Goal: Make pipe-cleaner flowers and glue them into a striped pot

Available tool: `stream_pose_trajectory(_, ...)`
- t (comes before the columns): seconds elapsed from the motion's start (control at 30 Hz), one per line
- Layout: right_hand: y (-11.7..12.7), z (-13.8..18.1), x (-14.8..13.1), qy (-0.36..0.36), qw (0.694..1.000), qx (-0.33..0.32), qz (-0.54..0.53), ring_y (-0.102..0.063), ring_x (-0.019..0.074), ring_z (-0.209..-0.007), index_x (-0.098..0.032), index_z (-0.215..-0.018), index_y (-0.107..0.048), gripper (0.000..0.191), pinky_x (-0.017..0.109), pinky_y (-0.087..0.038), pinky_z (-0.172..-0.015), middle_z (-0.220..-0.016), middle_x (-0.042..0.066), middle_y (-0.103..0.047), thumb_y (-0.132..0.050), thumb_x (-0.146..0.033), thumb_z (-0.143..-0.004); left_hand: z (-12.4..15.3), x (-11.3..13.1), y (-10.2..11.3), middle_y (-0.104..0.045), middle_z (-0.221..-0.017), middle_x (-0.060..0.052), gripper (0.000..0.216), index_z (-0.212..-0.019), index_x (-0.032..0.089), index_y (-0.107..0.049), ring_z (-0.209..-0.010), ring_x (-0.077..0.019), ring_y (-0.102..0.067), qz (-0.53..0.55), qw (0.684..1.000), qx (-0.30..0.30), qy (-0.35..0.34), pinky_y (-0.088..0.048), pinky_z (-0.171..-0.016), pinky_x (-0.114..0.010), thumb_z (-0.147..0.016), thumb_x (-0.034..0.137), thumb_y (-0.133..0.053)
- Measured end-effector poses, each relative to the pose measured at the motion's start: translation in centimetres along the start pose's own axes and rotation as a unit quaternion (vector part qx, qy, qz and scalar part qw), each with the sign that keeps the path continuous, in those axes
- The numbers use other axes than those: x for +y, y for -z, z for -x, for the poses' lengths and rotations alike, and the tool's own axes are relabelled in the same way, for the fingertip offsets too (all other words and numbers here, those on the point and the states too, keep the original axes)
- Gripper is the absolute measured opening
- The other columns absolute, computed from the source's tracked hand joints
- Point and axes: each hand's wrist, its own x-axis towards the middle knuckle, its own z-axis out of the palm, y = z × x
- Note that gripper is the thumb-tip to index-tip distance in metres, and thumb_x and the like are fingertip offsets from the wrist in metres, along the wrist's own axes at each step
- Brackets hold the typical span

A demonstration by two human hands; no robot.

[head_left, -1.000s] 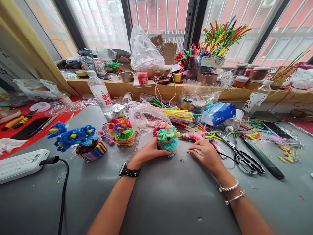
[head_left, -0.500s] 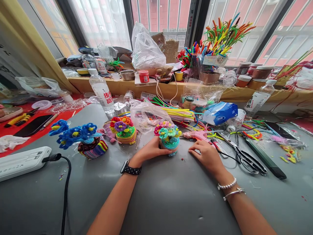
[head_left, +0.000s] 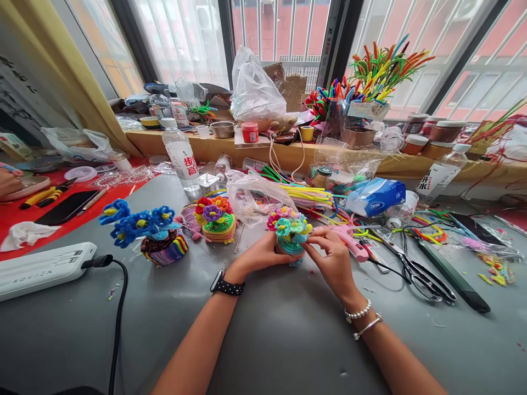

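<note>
My left hand is wrapped round the left side of a small turquoise pot of pipe-cleaner flowers, which stands upright on the grey table. Its blooms are pink, turquoise and yellow. At the pot's right side is my right hand, thumb and forefinger drawn together against the rim by a small blue fuzzy piece. Whether the fingertips grip that piece, I cannot tell. Just beyond the right hand lies a pink glue gun. Left of my hands stand a pot of red and purple flowers and a striped pot of blue flowers.
Scissors and a dark green cutter lie at the right. A white power bank with a black cable sits at the left. Behind are pipe cleaners, a blue tissue pack and water bottles. Another person's hand shows far left.
My right hand has moved left from beside the glue gun to the flower pot's rim. My left hand still holds the pot. The whole view has shifted slightly.
</note>
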Motion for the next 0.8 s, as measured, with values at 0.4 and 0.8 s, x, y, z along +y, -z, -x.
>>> stream_pose_trajectory(0.4, -0.39, 0.23, 0.58, 0.029, 0.999, 0.0, 0.043, -0.052, 0.0187, -0.079, -0.019, -0.076, -0.066, 0.012, 0.034, -0.044, -0.072, -0.079, 0.005, -0.057, -0.056, -0.026, -0.076, 0.05, -0.62, 0.05, -0.059, -0.109, -0.008, 0.05, -0.11, 0.014, -0.051, -0.101, -0.023, -0.053, -0.005, 1.0, 0.018, -0.012, -0.043, -0.086, -0.032, -0.065, 0.031, -0.064)
stream_pose_trajectory(0.8, -0.46, 0.26, 0.72, 0.038, 0.999, 0.0, 0.033, -0.052, 0.0179, -0.077, -0.02, -0.078, -0.067, 0.012, 0.034, -0.044, -0.069, -0.078, 0.004, -0.057, -0.057, -0.027, -0.075, 0.1, -0.33, -0.07, -0.06, -0.108, -0.007, 0.048, -0.108, 0.016, -0.051, -0.101, -0.022, -0.052, -0.011, 0.999, 0.022, -0.024, -0.041, -0.087, -0.033, -0.066, 0.034, -0.063)
